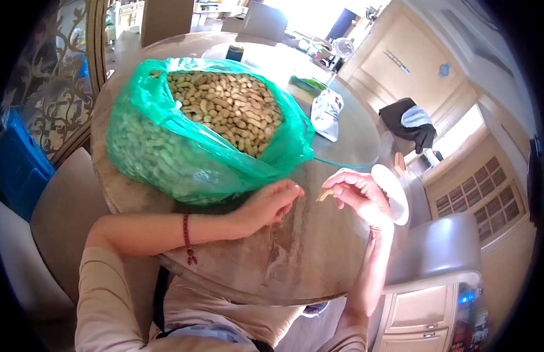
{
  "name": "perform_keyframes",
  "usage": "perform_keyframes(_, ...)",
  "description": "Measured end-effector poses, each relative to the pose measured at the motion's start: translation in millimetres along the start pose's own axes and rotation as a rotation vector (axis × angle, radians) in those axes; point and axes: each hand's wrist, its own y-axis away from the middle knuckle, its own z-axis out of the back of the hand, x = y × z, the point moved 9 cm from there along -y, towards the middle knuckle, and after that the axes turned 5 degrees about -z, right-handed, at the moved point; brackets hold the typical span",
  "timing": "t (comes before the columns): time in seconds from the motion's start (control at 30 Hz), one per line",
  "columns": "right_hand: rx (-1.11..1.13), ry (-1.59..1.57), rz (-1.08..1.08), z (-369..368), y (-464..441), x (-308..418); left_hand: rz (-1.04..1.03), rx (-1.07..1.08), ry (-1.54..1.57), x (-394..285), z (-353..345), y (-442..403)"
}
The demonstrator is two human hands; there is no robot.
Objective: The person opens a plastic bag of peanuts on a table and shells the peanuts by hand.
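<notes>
A large green plastic bag (207, 158) full of unshelled peanuts (225, 108) stands with its mouth spread on the round table. Just in front of the bag is my left hand (266, 206), its fingers curled together; whatever is in them, if anything, is hidden. My right hand (363, 196) pinches a peanut shell (325, 195) between thumb and fingers, a short gap from the left hand. Partly behind the right hand, a white plate (395, 196) sits at the table's right edge.
The table (307, 264) has a worn, stone-like top. Beyond the bag stand a dark can (235, 53) and a white packet (327, 114). A grey padded chair (436, 249) is at the right, and another chair (66, 217) at the left.
</notes>
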Motion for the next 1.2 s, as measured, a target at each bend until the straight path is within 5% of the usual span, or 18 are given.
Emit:
perform_keyframes(0.13, 0.093, -0.137, -0.069, -26.1, 0.3, -27.8, -0.112, -0.044, -0.099, -8.7, -0.3, 0.6)
perform_keyframes(0.2, 0.09, -0.071, -0.032, -35.2, -1.4, -28.1, -0.372, -0.01, -0.342, -21.8, -3.2, -0.7)
perform_keyframes(0.3, 0.042, -0.181, -0.005, -39.7, -5.6, -41.1, -0.195, -0.049, -0.37, -8.6, 6.5, -2.8)
perform_keyframes(0.7, -0.038, -0.476, -0.005, -49.7, -9.8, -59.5, -0.028, -0.059, -0.141, 3.0, 13.0, -2.0)
perform_keyframes(1.2, -0.129, -0.279, -0.158, -61.4, -3.5, -67.4, 0.08, -0.012, -0.353, 9.3, 14.0, -1.3)
